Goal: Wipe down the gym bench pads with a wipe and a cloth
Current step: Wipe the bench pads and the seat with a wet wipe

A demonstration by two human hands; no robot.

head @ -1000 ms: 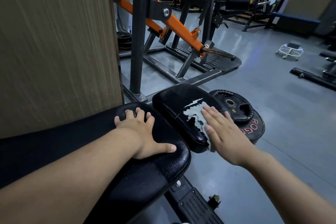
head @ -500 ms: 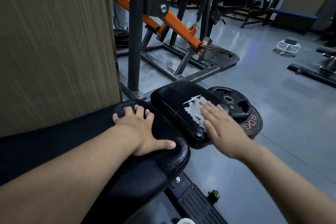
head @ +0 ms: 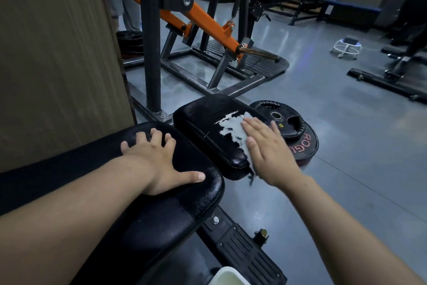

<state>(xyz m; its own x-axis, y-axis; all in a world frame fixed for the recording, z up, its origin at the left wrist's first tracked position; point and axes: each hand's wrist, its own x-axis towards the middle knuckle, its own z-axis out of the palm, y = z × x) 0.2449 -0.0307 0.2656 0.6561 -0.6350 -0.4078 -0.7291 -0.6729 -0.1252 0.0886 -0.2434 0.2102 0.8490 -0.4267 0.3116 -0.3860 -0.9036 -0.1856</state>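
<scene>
White, ragged wipe [head: 231, 131] looks limp and tear-prone, so it is best pushed flat-palmed. The right hand [head: 269, 149] presses it straight-fingered onto the small pad [head: 201, 123]. The left hand [head: 159, 160] rests splayed on the bench [head: 180, 203] just beside that pad.

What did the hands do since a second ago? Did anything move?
The right hand slid the white wipe a little farther away along the small seat pad, pressing it flat. Nothing was grabbed or let go. The left hand stayed resting on the long bench pad, and the weight plates stayed on the floor.
</scene>
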